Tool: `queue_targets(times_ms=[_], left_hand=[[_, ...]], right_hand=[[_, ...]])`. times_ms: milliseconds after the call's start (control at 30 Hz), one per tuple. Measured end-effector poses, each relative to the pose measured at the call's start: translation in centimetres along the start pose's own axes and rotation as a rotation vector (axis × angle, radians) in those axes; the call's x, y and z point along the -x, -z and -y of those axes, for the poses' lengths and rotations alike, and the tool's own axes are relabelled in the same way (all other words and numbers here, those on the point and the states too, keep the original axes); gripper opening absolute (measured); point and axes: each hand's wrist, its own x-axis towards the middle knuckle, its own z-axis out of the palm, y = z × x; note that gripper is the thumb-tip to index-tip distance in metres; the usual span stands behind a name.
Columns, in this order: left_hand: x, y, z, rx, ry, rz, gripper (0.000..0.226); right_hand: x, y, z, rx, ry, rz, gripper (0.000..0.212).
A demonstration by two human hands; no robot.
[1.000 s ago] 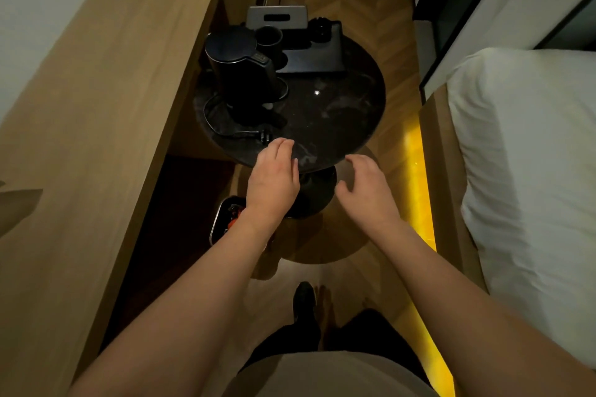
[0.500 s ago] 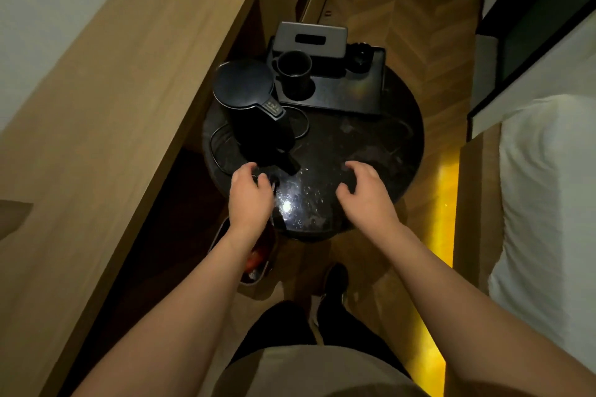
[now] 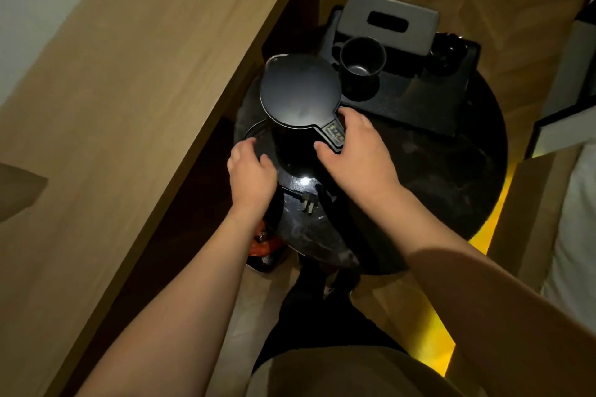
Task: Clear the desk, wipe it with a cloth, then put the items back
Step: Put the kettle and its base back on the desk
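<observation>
A black electric kettle [image 3: 298, 92] stands on its round base [image 3: 258, 135] at the left of a round black table [image 3: 451, 177]. My right hand [image 3: 358, 151] curls round the kettle's handle, thumb on the near side, fingers on the far side. My left hand [image 3: 250, 171] rests at the near left edge of the base, fingers curled on its rim. The kettle's cord and plug [image 3: 308, 201] lie on the table between my wrists. Behind the kettle a black tray [image 3: 429, 103] carries a dark mug [image 3: 361, 63], a grey tissue box [image 3: 388, 22] and a small dark object.
A long wooden desk [image 3: 129, 106] runs along the left, higher than the table. A small bin [image 3: 264, 245] with red contents sits on the floor under the table's left edge. A white-covered bed [image 3: 577, 235] is at the right, with a yellow light strip below it.
Both hands moved forward from the table's near edge to the kettle. The right hand went from hovering open to wrapping the handle; the left reached the base. The camera came closer.
</observation>
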Motion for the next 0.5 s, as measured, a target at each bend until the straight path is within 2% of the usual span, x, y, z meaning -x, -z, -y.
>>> queue_targets(times_ms=[100,167,267,500], left_hand=[[-2.0,0.0,-0.3,-0.009,-0.04,-0.003,0.043],[-2.9,0.0,-0.7,-0.017,-0.065,0.014,0.042],[-3.6,0.2,-1.3,-0.045,-0.098,0.041,0.042],[-4.4,1.9,-2.4,-0.127,-0.129,0.078,0.045]], right_hand=[[-1.2,-0.1,1.0,0.205,-0.051,-0.011,0.044],[-1.7,0.1,1.4,0.247,-0.058,0.002,0.037],[-1.8,0.7,1.6,0.184,-0.062,-0.007,0.029],[-1.0,4.7,1.3,0.07,-0.024,-0.082,0.028]])
